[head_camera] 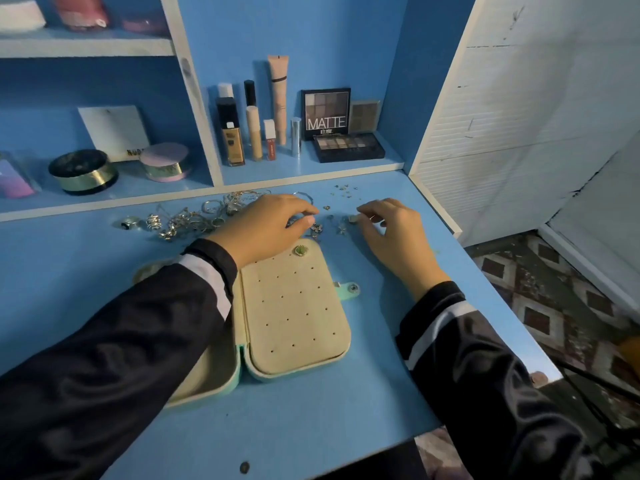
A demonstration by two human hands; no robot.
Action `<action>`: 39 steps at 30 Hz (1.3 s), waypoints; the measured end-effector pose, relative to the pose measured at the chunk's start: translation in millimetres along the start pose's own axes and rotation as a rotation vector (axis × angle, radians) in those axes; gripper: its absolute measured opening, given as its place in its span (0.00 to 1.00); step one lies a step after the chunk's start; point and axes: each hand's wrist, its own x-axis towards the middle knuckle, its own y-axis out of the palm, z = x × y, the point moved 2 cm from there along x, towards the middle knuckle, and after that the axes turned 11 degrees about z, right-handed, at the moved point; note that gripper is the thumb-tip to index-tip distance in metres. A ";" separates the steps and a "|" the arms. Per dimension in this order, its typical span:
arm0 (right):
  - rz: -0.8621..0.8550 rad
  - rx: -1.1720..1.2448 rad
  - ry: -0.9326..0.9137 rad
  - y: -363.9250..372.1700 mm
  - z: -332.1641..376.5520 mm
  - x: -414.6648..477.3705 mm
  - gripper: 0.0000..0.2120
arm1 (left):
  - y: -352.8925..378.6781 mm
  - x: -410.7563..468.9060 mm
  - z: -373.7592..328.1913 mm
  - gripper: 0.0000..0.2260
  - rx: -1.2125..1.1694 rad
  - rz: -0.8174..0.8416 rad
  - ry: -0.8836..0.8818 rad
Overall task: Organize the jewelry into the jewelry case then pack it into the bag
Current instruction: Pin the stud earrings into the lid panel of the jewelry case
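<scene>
Head view: left sleeve (138, 341) across jewelry case (298, 313), cosmetics (256, 133) behind.

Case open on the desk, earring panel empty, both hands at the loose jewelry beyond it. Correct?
Not empty. The head view shows one green stud earring pinned near the top edge of the earring panel. The rest holds: jewelry case open on the desk, left hand and right hand at the loose jewelry beyond it.

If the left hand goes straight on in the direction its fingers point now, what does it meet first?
Most likely the small loose jewelry pieces on the desk just past the left hand; beyond them, the right hand. Its height above the desk is unclear.
</scene>
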 end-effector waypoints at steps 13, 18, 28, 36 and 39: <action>0.040 0.032 0.085 -0.2 -44.7 51.7 0.07 | 4.5 53.7 11.8 0.08 -0.031 -0.036 0.125; 0.068 0.049 0.077 -1.8 -48.5 57.4 0.06 | 6.0 57.3 14.4 0.07 -0.053 -0.048 0.138; 0.079 0.017 0.042 2.0 -44.6 61.4 0.04 | 7.4 57.9 12.0 0.06 -0.040 -0.056 0.166; 0.066 0.011 0.067 5.6 -42.0 62.9 0.03 | 10.3 58.8 10.0 0.04 -0.009 -0.056 0.187; 0.064 0.009 0.066 6.3 -40.1 62.1 0.03 | 10.2 57.4 9.9 0.04 -0.018 -0.075 0.198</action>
